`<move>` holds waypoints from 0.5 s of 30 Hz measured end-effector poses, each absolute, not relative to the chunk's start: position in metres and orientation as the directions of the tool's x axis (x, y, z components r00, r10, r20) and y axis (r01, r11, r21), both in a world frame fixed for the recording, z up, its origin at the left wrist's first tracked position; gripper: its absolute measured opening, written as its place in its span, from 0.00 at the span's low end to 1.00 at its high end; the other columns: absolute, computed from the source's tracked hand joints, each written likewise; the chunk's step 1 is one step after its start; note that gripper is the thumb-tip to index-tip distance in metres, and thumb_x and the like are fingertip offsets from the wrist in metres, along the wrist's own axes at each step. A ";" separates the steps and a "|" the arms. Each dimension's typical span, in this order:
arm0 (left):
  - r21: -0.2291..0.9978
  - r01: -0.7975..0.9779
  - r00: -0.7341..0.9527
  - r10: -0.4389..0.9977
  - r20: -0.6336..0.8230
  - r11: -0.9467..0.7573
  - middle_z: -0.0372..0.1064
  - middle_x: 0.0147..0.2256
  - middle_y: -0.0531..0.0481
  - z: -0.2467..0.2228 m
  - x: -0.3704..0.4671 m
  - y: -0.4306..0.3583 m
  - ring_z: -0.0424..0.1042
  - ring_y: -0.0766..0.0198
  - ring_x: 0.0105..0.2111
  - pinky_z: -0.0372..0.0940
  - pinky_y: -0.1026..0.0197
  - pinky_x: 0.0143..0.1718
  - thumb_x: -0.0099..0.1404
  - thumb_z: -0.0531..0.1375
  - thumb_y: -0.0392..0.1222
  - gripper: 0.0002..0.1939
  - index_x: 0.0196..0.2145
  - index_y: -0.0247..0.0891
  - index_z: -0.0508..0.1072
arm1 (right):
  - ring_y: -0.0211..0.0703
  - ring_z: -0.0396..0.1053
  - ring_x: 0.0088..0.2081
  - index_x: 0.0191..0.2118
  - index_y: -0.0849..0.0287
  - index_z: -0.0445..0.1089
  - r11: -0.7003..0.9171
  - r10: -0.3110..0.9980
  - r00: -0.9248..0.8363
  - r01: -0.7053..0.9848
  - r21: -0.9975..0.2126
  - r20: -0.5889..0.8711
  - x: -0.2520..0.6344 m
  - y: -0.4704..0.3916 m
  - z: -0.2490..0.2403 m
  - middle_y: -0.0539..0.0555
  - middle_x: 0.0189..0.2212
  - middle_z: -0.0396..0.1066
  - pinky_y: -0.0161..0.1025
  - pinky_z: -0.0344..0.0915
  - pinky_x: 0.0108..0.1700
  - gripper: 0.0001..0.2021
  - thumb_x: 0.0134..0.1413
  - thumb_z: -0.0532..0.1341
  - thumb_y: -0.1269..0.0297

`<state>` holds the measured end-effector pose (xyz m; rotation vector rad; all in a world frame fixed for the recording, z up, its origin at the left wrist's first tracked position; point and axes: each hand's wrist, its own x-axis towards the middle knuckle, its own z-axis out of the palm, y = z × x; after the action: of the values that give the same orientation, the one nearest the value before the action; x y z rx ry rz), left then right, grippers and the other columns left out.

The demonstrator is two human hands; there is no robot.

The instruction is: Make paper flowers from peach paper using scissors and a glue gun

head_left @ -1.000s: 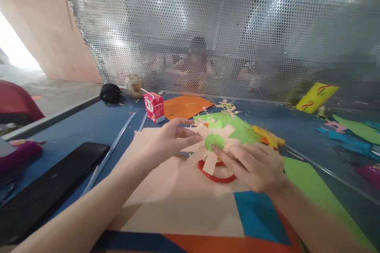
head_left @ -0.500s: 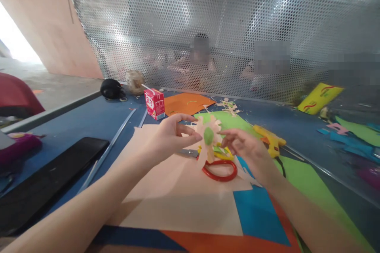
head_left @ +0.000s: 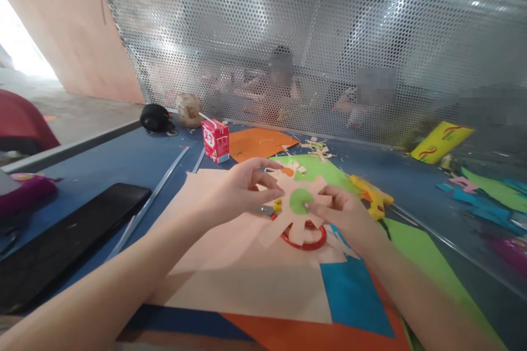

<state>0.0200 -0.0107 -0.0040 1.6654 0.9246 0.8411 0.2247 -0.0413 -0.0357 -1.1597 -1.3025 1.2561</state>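
Observation:
A pale peach paper flower with a green round centre (head_left: 300, 201) is held up over the sheets, its petals fanned out. My right hand (head_left: 343, 214) pinches its right side, thumb resting by the green centre. On the other side, the thumb and fingertips of my left hand (head_left: 242, 189) close at the edge of a left petal. Below the flower lie scissors with a red handle (head_left: 307, 245), partly covered by the petals. Another peach flower with an orange centre (head_left: 288, 171) shows just behind. A large peach sheet (head_left: 247, 285) lies under both hands.
A yellow glue gun (head_left: 373, 197) lies right of my right hand. Further back are a pink drink carton (head_left: 216, 141), an orange sheet (head_left: 263, 143) and paper scraps (head_left: 317, 148). A black phone (head_left: 69, 241) lies left. A perforated metal panel (head_left: 247, 27) stands behind the table.
The flower has turned from nearly edge-on to face me, showing its green centre and spread petals. My right hand has moved in from beside it and now grips its right side.

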 end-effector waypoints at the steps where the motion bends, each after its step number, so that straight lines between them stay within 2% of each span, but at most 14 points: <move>1: 0.940 0.217 0.381 0.909 0.168 -0.264 0.67 0.31 0.51 -0.005 0.020 -0.010 0.69 0.64 0.32 0.65 0.62 0.29 0.53 0.61 0.44 0.19 0.43 0.38 0.64 | 0.37 0.68 0.23 0.26 0.58 0.65 0.049 0.999 -0.012 0.037 -0.998 0.048 0.225 -0.041 -0.036 0.46 0.21 0.70 0.33 0.64 0.26 0.11 0.39 0.67 0.60; 3: 0.860 0.323 0.240 0.914 0.328 -0.394 0.66 0.28 0.52 -0.005 0.020 -0.010 0.67 0.67 0.29 0.61 0.65 0.26 0.53 0.61 0.44 0.17 0.39 0.37 0.65 | 0.34 0.63 0.20 0.24 0.58 0.64 0.139 0.975 0.166 0.080 -0.987 0.151 0.227 -0.040 -0.036 0.44 0.18 0.65 0.31 0.60 0.22 0.11 0.39 0.67 0.61; 5: 0.804 0.393 0.233 0.894 0.382 -0.446 0.64 0.24 0.54 -0.004 0.020 -0.012 0.65 0.69 0.25 0.58 0.67 0.23 0.53 0.60 0.45 0.13 0.35 0.37 0.67 | 0.31 0.58 0.17 0.23 0.58 0.64 0.228 0.924 0.283 0.137 -0.964 0.259 0.228 -0.040 -0.034 0.42 0.15 0.61 0.30 0.55 0.18 0.10 0.40 0.67 0.63; 9: 0.861 0.356 0.328 0.911 0.249 -0.364 0.68 0.24 0.53 -0.003 0.025 -0.019 0.66 0.69 0.24 0.59 0.67 0.22 0.55 0.59 0.46 0.09 0.27 0.37 0.68 | 0.31 0.54 0.17 0.21 0.58 0.64 0.309 0.859 0.350 0.225 -0.924 0.373 0.227 -0.042 -0.031 0.42 0.14 0.59 0.30 0.52 0.17 0.09 0.43 0.65 0.66; 15: 0.974 0.183 0.299 0.951 0.075 -0.134 0.73 0.30 0.50 -0.005 0.032 -0.023 0.73 0.65 0.28 0.68 0.63 0.30 0.54 0.61 0.42 0.09 0.32 0.36 0.68 | 0.36 0.64 0.23 0.28 0.56 0.68 0.372 0.871 0.275 0.171 -0.912 0.406 0.225 -0.044 -0.035 0.46 0.20 0.65 0.32 0.57 0.19 0.04 0.45 0.64 0.66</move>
<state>0.0323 -0.0232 -0.0046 1.5602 1.0744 0.9590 0.2246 -0.0439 -0.0350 -1.1151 -1.2235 0.6335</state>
